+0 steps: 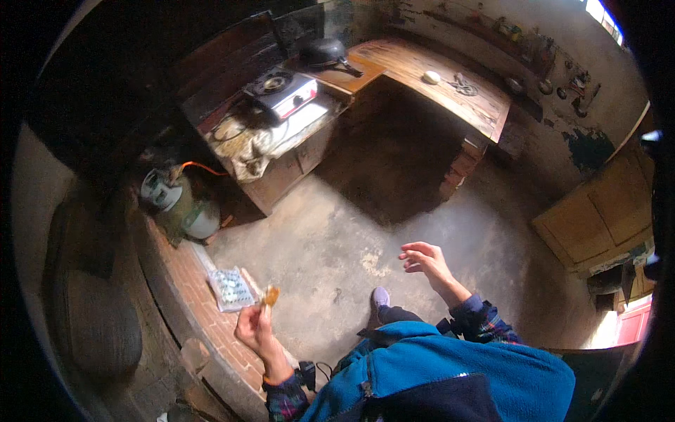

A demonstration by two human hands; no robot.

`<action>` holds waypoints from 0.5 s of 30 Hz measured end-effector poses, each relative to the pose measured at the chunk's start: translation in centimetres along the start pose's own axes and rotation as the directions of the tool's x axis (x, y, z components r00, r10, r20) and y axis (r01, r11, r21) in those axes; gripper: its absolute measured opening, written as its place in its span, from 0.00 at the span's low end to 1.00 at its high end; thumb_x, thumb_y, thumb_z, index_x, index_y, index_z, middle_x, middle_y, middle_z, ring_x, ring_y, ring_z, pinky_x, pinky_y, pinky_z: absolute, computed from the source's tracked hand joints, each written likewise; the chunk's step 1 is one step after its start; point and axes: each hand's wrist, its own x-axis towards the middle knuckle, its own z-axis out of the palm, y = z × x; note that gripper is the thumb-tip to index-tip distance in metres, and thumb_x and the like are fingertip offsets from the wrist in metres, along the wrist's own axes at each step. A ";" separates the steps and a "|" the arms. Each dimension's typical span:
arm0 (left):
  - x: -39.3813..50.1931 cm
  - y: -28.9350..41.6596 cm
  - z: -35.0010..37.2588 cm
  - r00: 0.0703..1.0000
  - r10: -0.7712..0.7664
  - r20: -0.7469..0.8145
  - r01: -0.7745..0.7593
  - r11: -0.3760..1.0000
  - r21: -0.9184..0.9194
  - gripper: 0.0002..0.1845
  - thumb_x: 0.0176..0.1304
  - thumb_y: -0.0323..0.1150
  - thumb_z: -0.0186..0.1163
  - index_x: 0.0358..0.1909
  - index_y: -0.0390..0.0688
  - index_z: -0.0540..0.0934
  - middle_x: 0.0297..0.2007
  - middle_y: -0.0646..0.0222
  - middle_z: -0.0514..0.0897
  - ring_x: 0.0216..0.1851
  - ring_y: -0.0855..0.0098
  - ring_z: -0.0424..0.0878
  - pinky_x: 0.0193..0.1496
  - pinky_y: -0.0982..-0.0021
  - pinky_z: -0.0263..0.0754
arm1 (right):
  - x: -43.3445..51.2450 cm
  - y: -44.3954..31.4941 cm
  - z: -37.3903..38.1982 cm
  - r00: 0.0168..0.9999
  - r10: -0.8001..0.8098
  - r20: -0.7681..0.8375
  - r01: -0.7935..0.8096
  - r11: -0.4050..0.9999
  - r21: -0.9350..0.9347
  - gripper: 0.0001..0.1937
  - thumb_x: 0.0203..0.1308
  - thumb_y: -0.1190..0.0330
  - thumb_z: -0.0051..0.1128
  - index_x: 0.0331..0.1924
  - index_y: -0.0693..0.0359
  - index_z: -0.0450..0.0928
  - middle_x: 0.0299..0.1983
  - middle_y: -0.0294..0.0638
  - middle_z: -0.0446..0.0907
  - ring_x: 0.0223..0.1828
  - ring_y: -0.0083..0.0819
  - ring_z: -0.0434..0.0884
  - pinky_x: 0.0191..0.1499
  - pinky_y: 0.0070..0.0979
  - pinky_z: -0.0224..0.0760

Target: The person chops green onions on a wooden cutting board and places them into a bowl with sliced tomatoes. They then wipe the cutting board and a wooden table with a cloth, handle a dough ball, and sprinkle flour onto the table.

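Note:
My left hand (257, 328) pinches a small brownish-yellow thing (271, 295) between thumb and fingers. It is too blurred to tell what it is. Just beyond that hand, on a brick ledge (195, 295), lies a white tray or packet with dark dots (232, 289). My right hand (428, 262) hangs in the air over the concrete floor (327, 253), fingers slightly bent and apart, with nothing in them.
A single-burner gas stove (279, 92) stands on a counter with a crumpled cloth (248, 150). Beyond it are a black pan (321, 51) and a wooden table (422, 58) bearing a pale round object (431, 77). A gas cylinder (171, 203) stands left; a wooden cabinet (596, 221), right.

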 end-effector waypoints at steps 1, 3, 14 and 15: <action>1.7 -1.0 4.3 1.000 -0.005 -0.012 0.006 1.000 0.019 0.08 0.58 0.30 0.65 0.27 0.36 0.78 0.25 0.80 0.75 0.27 0.84 0.68 0.32 0.80 0.63 | 1.3 -0.8 -2.7 0.998 -0.002 -0.061 0.003 1.000 0.024 0.13 0.66 0.70 0.54 0.51 0.67 0.78 0.39 0.43 0.85 0.32 0.24 0.82 0.37 0.25 0.81; 5.6 -2.4 11.9 0.996 -0.030 0.082 0.033 0.999 -0.035 0.06 0.57 0.28 0.67 0.30 0.37 0.80 0.26 0.80 0.76 0.28 0.85 0.70 0.33 0.80 0.65 | 3.4 -2.3 -7.3 0.988 -0.020 -0.155 0.027 0.999 0.044 0.13 0.65 0.71 0.54 0.51 0.67 0.78 0.39 0.43 0.85 0.30 0.24 0.81 0.37 0.24 0.80; 27.3 -8.5 48.7 0.766 0.505 0.397 -0.602 0.780 0.170 0.04 0.56 0.26 0.69 0.32 0.42 0.83 0.25 0.70 0.80 0.25 0.74 0.76 0.29 0.73 0.70 | 20.2 -6.2 -17.7 0.897 -0.038 -0.441 0.084 0.993 0.086 0.12 0.65 0.71 0.55 0.50 0.66 0.79 0.40 0.43 0.86 0.32 0.21 0.82 0.37 0.21 0.80; 29.5 -9.5 51.5 0.730 0.542 0.415 -0.648 0.742 0.170 0.05 0.55 0.26 0.70 0.32 0.42 0.83 0.25 0.68 0.80 0.25 0.72 0.76 0.29 0.71 0.71 | 22.8 -6.7 -18.0 0.892 -0.053 -0.448 0.093 0.993 0.067 0.12 0.65 0.72 0.56 0.51 0.66 0.79 0.40 0.43 0.86 0.32 0.21 0.82 0.37 0.21 0.80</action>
